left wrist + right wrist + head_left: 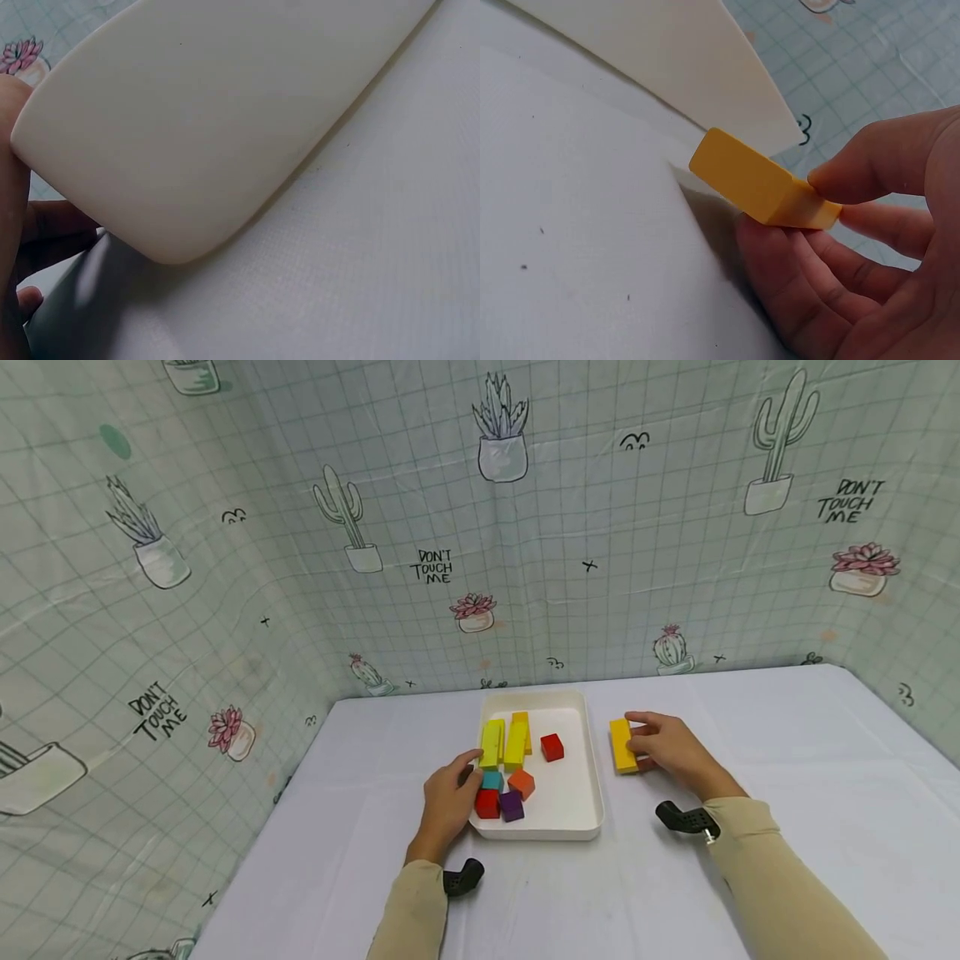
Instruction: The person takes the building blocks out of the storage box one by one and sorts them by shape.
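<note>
A white tray [558, 810] lies on the table. At its left side, my left hand [448, 802] grips the wall, with fingers reaching over the rim near the teal cube [492, 780]; in the left wrist view, fingers show along the outside of the tray [172, 142]. Just right of the tray, my right hand [670, 752] pinches a yellow rectangular block [622, 747] between thumb and fingers. The right wrist view shows that block [742, 176] tilted, with a shadow on the cloth beside it. Whether it touches the table I cannot tell.
Inside the tray are several yellow blocks [515, 747], a red cube [552, 747] on the right, and another red cube [487, 804], a purple cube [512, 806] and an orange block [521, 783] at the near left. White cloth [555, 893] covers the table; a patterned curtain [600, 527] hangs behind.
</note>
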A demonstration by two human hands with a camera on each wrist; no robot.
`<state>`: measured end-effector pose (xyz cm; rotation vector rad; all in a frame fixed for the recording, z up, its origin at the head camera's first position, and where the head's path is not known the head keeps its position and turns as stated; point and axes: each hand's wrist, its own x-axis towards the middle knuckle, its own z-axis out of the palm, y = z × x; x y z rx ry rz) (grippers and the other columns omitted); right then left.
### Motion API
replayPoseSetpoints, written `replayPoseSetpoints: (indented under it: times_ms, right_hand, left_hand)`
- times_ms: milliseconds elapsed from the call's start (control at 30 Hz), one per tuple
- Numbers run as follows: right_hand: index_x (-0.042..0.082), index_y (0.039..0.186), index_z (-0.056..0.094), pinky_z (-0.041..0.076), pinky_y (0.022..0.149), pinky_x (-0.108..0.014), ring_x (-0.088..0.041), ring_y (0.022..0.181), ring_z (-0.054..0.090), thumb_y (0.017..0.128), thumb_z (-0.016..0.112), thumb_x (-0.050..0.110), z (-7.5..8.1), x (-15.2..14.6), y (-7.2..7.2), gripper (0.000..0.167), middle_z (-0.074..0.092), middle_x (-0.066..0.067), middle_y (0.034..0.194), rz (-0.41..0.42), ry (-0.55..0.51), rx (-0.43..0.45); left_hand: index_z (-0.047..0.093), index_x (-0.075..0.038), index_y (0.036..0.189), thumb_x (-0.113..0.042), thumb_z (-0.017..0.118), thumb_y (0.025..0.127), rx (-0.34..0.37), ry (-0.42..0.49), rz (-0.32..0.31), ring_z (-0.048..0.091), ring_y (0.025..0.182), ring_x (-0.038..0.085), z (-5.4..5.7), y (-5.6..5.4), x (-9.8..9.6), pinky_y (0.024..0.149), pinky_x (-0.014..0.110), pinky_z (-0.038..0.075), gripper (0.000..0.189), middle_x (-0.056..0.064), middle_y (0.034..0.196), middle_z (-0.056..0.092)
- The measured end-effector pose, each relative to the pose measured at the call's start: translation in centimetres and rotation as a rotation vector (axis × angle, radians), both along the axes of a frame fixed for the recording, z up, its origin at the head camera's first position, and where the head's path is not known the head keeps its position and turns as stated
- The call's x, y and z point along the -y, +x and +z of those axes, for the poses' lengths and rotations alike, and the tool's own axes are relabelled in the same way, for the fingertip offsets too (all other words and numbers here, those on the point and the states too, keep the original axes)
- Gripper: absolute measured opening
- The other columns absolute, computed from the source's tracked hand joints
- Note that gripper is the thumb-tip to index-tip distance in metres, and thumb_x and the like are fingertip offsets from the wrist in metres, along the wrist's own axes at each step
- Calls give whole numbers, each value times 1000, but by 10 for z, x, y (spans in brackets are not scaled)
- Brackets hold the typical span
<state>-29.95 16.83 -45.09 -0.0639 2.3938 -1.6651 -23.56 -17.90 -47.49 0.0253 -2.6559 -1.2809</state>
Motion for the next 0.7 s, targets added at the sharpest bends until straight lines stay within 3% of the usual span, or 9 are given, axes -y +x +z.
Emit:
replayPoseSetpoints:
  times_ms: [367,700]
  right_hand:
    - [-4,147,44,58,77,-31,-31,101,62,95,61,11,-2,5,1,57,51,-31,135,8,130,-44]
    - [-7,140,50,59,76,-32,-28,97,65,94,62,12,-5,7,-1,51,56,-30,129,-10,174,-92]
  left_hand:
    - [65,-24,134,-23,58,100,-38,-20,-24,59,113,29,3,1,1,103,54,44,35,9,119,68]
    - [64,-25,136,-25,57,100,-6,-1,-5,58,113,28,2,2,0,103,53,45,36,8,120,66]
